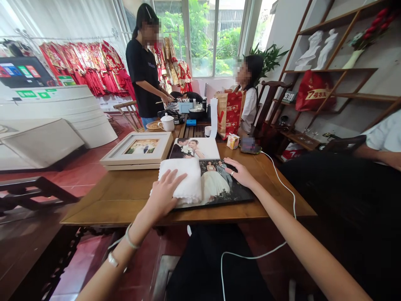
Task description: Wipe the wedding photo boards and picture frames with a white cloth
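Observation:
A folded white cloth (188, 179) with a scalloped edge lies on the left part of a dark wedding photo panel (216, 184). My left hand (166, 190) rests on the cloth with its fingers spread. At the panel's far right, my right hand (239, 171) lies on the edge with its fingers stretched out, a ring on one of them. The panel shows a couple, one in a wide white gown. Just behind it is a second wedding photo (200, 147) with a pale background, its near part covered.
A framed photo (140, 146) lies at the table's left. Behind are a lidded white cup (167, 122), a red-brown paper bag (230, 113) and a small box (232, 141). A white cable (285, 184) hangs over the right edge. One person stands and another sits beyond the table.

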`<state>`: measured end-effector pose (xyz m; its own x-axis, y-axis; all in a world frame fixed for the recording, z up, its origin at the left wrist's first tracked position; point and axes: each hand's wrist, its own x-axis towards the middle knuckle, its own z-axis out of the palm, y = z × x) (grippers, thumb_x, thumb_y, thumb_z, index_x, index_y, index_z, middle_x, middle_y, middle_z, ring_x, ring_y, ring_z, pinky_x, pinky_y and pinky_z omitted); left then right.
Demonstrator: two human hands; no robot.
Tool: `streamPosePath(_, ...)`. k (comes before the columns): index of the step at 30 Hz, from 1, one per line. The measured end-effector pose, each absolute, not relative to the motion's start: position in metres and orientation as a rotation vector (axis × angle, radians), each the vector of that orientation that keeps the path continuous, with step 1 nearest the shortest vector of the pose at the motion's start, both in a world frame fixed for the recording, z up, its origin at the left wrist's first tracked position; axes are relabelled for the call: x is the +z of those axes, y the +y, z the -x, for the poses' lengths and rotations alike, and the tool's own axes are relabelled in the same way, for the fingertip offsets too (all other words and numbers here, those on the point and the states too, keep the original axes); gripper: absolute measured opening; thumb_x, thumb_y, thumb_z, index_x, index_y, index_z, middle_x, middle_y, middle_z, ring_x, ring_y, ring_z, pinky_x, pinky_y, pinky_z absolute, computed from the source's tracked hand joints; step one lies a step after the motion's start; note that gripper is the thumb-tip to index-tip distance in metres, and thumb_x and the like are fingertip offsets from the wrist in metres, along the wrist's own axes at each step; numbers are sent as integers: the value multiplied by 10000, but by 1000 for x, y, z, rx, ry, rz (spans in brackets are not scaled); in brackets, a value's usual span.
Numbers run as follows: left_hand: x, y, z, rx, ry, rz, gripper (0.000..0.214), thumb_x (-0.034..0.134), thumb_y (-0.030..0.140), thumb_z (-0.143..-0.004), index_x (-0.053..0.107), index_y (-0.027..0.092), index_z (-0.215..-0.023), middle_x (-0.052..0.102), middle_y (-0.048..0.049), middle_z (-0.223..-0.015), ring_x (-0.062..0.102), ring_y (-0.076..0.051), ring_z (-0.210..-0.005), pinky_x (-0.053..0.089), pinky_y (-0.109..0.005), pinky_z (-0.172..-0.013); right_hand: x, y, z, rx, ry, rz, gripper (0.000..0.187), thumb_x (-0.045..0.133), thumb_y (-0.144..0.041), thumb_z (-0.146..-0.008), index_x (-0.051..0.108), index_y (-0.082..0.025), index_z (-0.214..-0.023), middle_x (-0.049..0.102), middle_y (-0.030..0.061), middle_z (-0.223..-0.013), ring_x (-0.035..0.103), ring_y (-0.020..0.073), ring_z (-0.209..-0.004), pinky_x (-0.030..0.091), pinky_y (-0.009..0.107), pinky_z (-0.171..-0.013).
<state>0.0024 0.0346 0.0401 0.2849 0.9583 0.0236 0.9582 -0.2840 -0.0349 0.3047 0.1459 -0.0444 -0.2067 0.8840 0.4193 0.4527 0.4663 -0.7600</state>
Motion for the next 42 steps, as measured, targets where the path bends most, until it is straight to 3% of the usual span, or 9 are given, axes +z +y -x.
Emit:
streamPosePath(8,35,-37,-7,27,-1859,2513,936,499,26,-565,307,336,-1427,225,-51,-1538,156,-312,-1407,336,-474,-1025,-44,145,-305,621,-1825,1130,426,584,-443,-821,623,-246,-1197,548,73,-1347,442,241,-1303,267,469,-1135)
streamPosePath(14,40,16,-6,8,-1848,2522,807,515,59,-679,323,309,-1422,290,-83,-1500,224,-315,-1379,313,-484,-1044,-45,146,-306,605,-1847,1124,421,581,-437,-826,620,-251,-1201,550,71,-1344,448,234,-1298,274,461,-1134)
streamPosePath(23,41,102,-9,-138,-1833,2478,568,508,264,-840,378,289,-1392,395,-78,-1425,352,-284,-1300,364,-450,-1018,-46,147,-308,617,-1862,1115,432,571,-434,-834,601,-257,-1226,527,67,-1368,428,235,-1314,265,463,-1137)
streamPosePath(29,38,67,-5,-90,-1852,2493,676,493,152,-784,329,288,-1425,320,-68,-1494,269,-290,-1363,338,-463,-1044,-44,147,-304,589,-1839,1146,405,571,-392,-830,621,-239,-1202,553,74,-1340,456,239,-1292,272,470,-1134)
streamPosePath(36,39,-28,-18,-8,-1914,2504,906,516,41,-599,309,328,-1433,247,-48,-1531,183,-313,-1399,332,-461,-1051,-42,145,-304,576,-1850,1149,396,562,-366,-831,619,-247,-1204,558,64,-1335,473,235,-1276,294,466,-1126)
streamPosePath(42,45,-13,-16,42,-1881,2553,856,507,41,-638,320,313,-1428,264,-59,-1523,220,-313,-1387,336,-463,-1052,-44,145,-305,579,-1847,1133,396,567,-386,-832,621,-247,-1199,557,69,-1336,458,241,-1290,288,475,-1126)
